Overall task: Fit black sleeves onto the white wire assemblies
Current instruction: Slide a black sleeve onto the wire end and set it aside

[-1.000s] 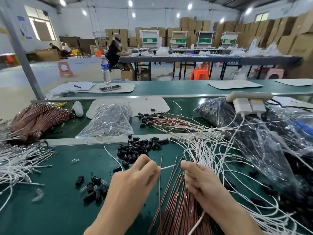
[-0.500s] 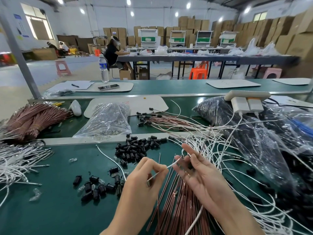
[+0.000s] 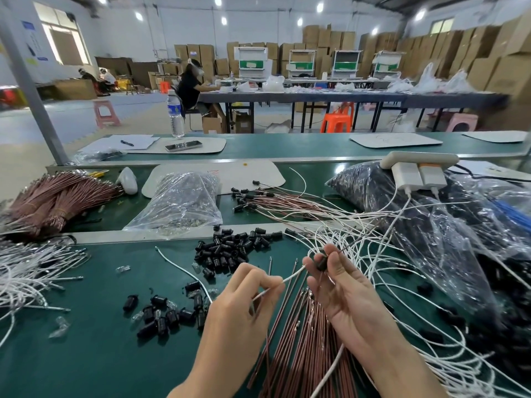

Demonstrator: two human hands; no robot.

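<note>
Curling inward since a moment ago, the right hand now pinches a black sleeve above the near edge of the green table, close to the tip of the white wire pinched by the left hand, seemingly lined up for threading.

Matt green bench top, glossy clear plastic bags, seemingly plastic black sleeves.

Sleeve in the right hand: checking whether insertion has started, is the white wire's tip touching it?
Cannot tell. The head view shows the wire ending at a fingertip of the right hand, which hides the sleeve there.
</note>
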